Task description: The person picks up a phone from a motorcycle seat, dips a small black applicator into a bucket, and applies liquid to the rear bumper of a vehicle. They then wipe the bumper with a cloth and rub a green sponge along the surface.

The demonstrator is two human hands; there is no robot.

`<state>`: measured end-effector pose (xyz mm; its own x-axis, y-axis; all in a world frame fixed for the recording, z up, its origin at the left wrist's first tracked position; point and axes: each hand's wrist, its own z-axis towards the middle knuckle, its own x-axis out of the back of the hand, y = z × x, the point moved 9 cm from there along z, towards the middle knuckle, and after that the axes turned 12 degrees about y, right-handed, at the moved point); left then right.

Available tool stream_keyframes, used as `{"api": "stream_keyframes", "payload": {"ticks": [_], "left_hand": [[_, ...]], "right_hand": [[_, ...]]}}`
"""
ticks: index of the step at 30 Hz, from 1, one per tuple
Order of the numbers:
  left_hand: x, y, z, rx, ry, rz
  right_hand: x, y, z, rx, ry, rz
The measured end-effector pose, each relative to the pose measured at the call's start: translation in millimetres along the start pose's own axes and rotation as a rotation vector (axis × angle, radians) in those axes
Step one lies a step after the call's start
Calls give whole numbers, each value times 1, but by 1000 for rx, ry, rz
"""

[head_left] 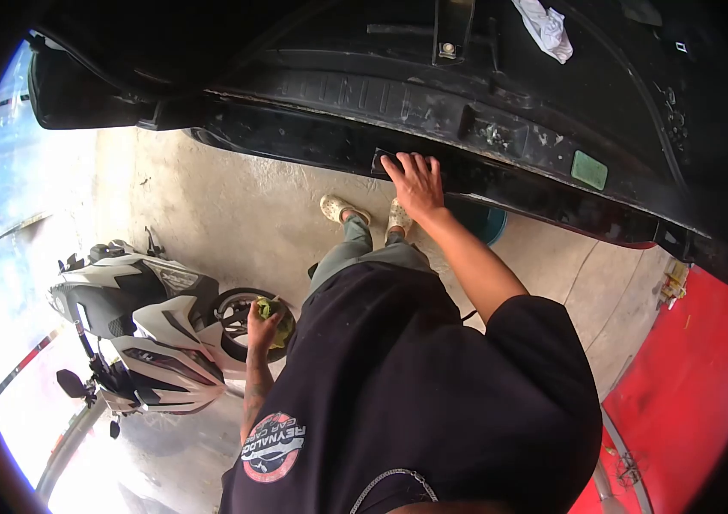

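My right hand (418,187) rests on the black car bumper (313,147), fingers bent and pressing a small dark flat pad (378,161) against its painted face. Most of that pad is hidden under the fingers, so its exact kind does not show. Down at my side, my left hand (259,327) is closed round a crumpled yellow-green cloth (280,332). On the black plastic ledge above the bumper lies a green rectangular block (589,170).
A white cloth (546,31) lies inside the open car rear. Partly under the bumper stands a teal bucket (491,224). To the left is a white and black motor scooter (167,330), its wheel close to my left hand. A red surface (689,385) lies at right.
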<state>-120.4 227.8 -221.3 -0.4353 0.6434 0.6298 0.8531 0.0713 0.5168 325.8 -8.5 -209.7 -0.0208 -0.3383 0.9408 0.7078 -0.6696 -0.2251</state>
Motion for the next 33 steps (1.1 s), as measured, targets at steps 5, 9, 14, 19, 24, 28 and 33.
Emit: {"api": "stream_keyframes", "payload": {"ticks": [5, 9, 14, 19, 24, 28, 33], "left_hand": [[-10, -12, 10, -43, -45, 155], [-9, -5, 17, -60, -19, 165], [6, 9, 11, -54, 13, 27], [5, -19, 10, -6, -27, 29], [-5, -25, 18, -55, -59, 117], [2, -5, 21, -87, -36, 75], [4, 24, 12, -77, -20, 56]], "right_hand": [[-11, -7, 42, -42, -31, 41], [-2, 6, 27, 40, 49, -66], [35, 65, -20, 23, 90, -86], [36, 60, -13, 38, 132, -87], [8, 30, 15, 25, 26, -58], [28, 47, -6, -28, 22, -56], [34, 48, -46, -11, 51, -30]]}}
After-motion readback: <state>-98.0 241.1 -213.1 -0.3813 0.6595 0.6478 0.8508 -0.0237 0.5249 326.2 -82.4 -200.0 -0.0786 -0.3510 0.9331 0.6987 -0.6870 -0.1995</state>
